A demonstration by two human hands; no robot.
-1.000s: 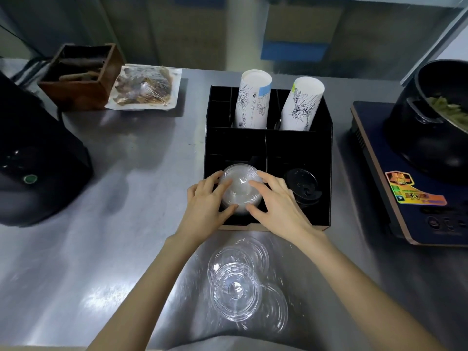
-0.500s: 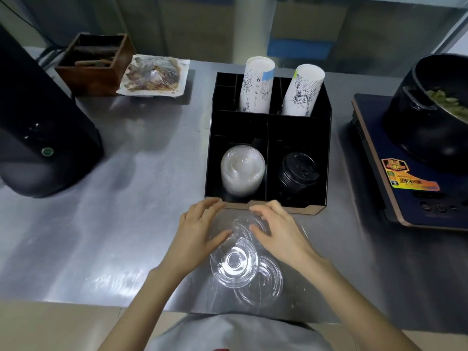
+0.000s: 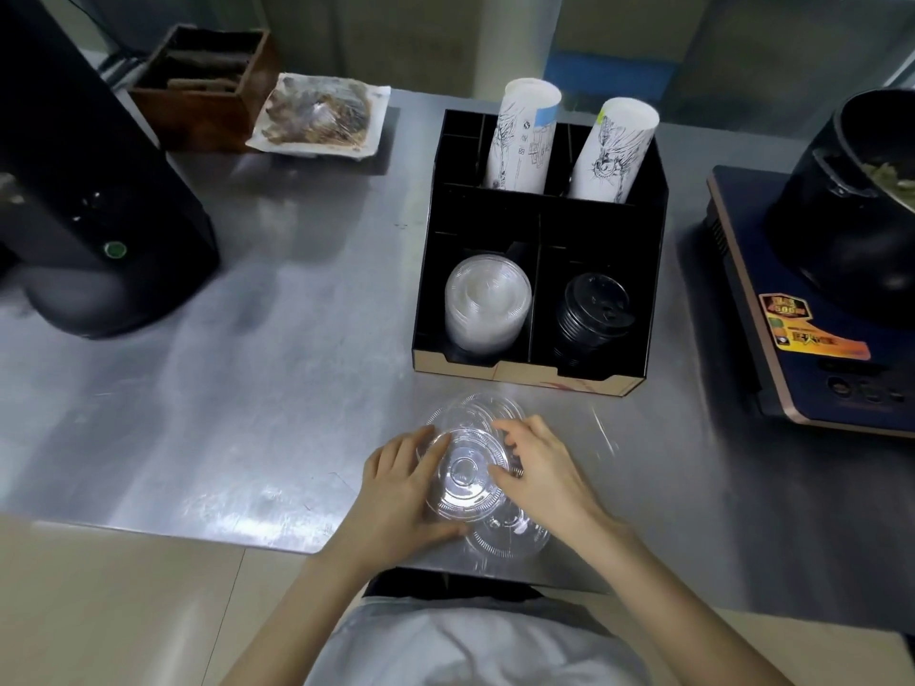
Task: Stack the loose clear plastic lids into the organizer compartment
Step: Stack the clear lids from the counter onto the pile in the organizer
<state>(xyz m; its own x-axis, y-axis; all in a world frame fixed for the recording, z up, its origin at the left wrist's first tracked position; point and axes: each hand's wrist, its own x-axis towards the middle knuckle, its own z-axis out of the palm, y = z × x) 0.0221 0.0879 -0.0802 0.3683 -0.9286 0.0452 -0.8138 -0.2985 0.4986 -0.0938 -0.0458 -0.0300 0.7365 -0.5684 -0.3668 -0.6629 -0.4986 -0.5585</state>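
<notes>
Several loose clear plastic lids (image 3: pixel 465 475) lie overlapping on the steel counter near its front edge. My left hand (image 3: pixel 401 492) touches the left rim of the top lid and my right hand (image 3: pixel 539 480) touches its right rim, fingers curled around it from both sides. Another clear lid (image 3: pixel 505 537) lies partly under my right hand, and one more (image 3: pixel 487 408) pokes out beyond the fingers. Behind them stands the black organizer (image 3: pixel 648 269). Its front left compartment holds a stack of clear lids (image 3: pixel 487 302).
Black lids (image 3: pixel 591 311) fill the organizer's front right compartment; two paper cup stacks (image 3: pixel 522 136) lean in the back ones. A black machine (image 3: pixel 84 190) stands at left, a wooden box (image 3: pixel 203 86) and wrapped tray (image 3: pixel 322 116) behind. An induction cooker (image 3: pixel 812 349) with a pot (image 3: pixel 861 210) sits at right.
Both hands left the stack in the organizer, drew back to the loose lids near the counter's edge, and closed in around the top lid.
</notes>
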